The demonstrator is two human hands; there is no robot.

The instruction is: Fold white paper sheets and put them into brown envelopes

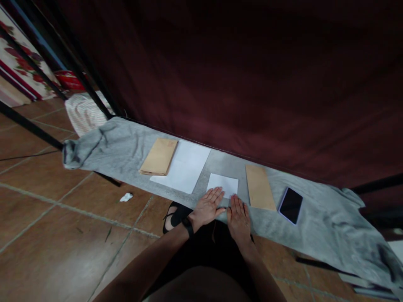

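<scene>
A small white sheet of paper (224, 181), seemingly folded, lies flat on the grey cloth in front of me. My left hand (209, 205) rests flat with its fingertips over the paper's near left corner. Beside it, my right hand (238, 217) lies flat too, fingers stretched forward, its tips at the paper's near right edge. Neither hand grips anything. To the right of the paper is a single brown envelope (260, 187). On the left, a stack of brown envelopes (160, 157) partly covers larger white sheets (190, 164).
A phone (291, 205) with a purple edge lies right of the single envelope. Grey cloth (327, 218) covers the narrow table, bunched at both ends. A dark red curtain (239, 84) hangs behind it. Black poles (31, 125) stand at the left; a white scrap (126, 197) is on the tiled floor.
</scene>
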